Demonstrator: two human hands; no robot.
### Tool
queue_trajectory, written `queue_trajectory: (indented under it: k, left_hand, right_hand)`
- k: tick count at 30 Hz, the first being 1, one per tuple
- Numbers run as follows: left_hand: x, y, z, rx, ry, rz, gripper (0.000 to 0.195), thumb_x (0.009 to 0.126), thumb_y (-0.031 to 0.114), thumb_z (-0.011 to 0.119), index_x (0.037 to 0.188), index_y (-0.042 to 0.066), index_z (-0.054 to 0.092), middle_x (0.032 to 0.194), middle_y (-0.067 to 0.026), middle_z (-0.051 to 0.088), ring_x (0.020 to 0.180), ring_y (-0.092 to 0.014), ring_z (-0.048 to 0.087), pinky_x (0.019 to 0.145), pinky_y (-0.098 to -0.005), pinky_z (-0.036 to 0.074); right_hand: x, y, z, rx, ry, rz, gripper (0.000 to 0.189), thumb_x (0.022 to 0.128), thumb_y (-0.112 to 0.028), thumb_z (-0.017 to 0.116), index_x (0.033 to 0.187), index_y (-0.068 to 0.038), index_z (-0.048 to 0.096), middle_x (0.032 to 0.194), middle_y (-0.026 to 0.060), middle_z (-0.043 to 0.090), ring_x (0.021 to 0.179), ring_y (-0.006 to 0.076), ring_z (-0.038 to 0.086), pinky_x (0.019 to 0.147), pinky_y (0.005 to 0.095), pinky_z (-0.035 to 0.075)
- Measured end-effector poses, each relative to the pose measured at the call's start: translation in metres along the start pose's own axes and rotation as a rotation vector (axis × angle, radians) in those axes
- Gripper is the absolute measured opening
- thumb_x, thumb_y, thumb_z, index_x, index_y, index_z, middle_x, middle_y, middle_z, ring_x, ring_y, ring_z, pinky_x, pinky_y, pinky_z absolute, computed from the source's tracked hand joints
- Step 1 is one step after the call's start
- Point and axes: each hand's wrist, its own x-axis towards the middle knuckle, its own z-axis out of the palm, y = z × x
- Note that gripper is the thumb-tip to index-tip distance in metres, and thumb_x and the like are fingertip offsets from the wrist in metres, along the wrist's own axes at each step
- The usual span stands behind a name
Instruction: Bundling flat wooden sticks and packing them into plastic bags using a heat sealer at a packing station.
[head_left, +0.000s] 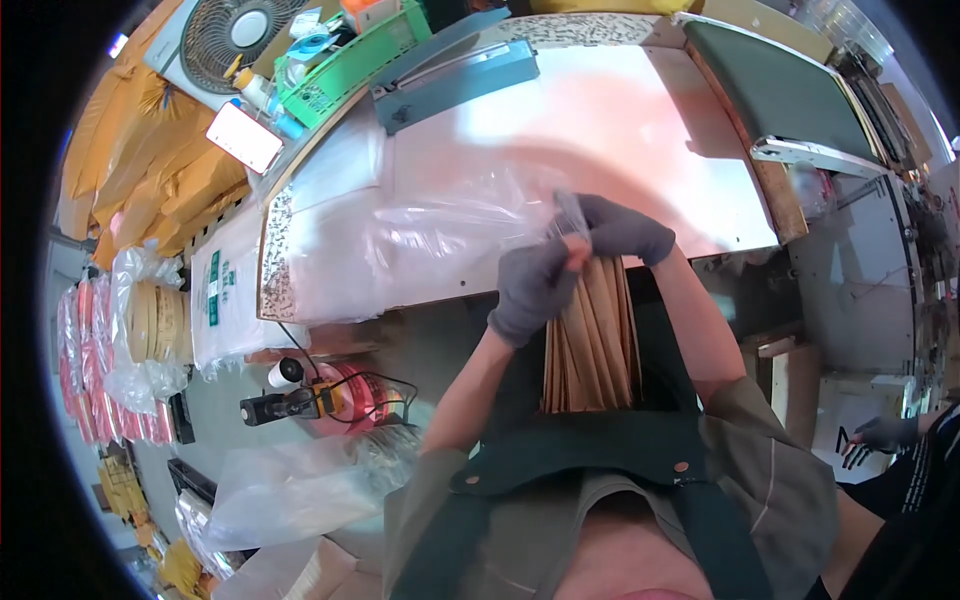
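Note:
My left hand (534, 289), in a grey glove with bare fingertips, pinches a gathered edge of a clear plastic bag (457, 229). Close beside it, my right hand (628, 229), gloved the same way, grips the bunched plastic too; its fingertips are partly hidden. The rest of the bag stretches left, flat and shiny over the white tabletop (637, 105). Below both hands, a bundle of folded brown kraft paper (592, 345) stands against my dark apron (585, 450). The bundle's upper end is hidden behind my hands.
A blue impulse sealer (457, 86) lies at the table's back, near a green plastic crate (352, 64), a smartphone (244, 137) and a fan (247, 30). A corded handheld device (300, 405) rests by a red roll (356, 397) at lower left. A co-worker's gloved hand (877, 436) shows at right.

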Motion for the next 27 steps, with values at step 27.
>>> queue_trajectory:
  k: [27]
  left_hand:
    - [-0.081, 0.035, -0.015, 0.135, -0.363, 0.133, 0.022, 0.07, 0.012, 0.071, 0.064, 0.009, 0.049, 0.062, -0.0067, 0.052, 0.057, -0.028, 0.052, 0.051, -0.0381, 0.041]
  right_hand:
    - [-0.105, 0.071, 0.126, 0.083, 0.64, 0.071, 0.085, 0.089, -0.034, 0.056, 0.146, 0.002, 0.003, 0.147, 0.0168, 0.023, 0.134, 0.0216, 0.028, 0.108, 0.032, 0.024]
